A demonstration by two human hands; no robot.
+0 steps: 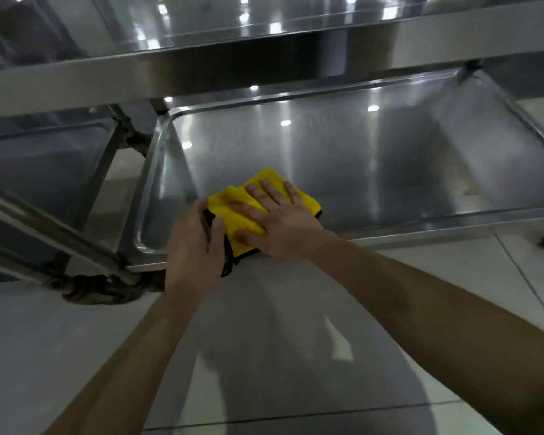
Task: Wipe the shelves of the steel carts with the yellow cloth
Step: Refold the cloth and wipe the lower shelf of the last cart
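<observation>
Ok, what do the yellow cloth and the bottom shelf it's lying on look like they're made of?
The yellow cloth looks like soft fabric, possibly microfibre: matte, creased where folded, with a dark sewn edge. The bottom shelf looks like stainless steel, brushed but glossy: grey, with fine grain and bright round reflections across its surface.

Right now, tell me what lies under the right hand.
The right hand lies flat on the yellow cloth, which rests on the cart's lower shelf at its front rim. The shelf surface beneath the cloth is covered.
</observation>
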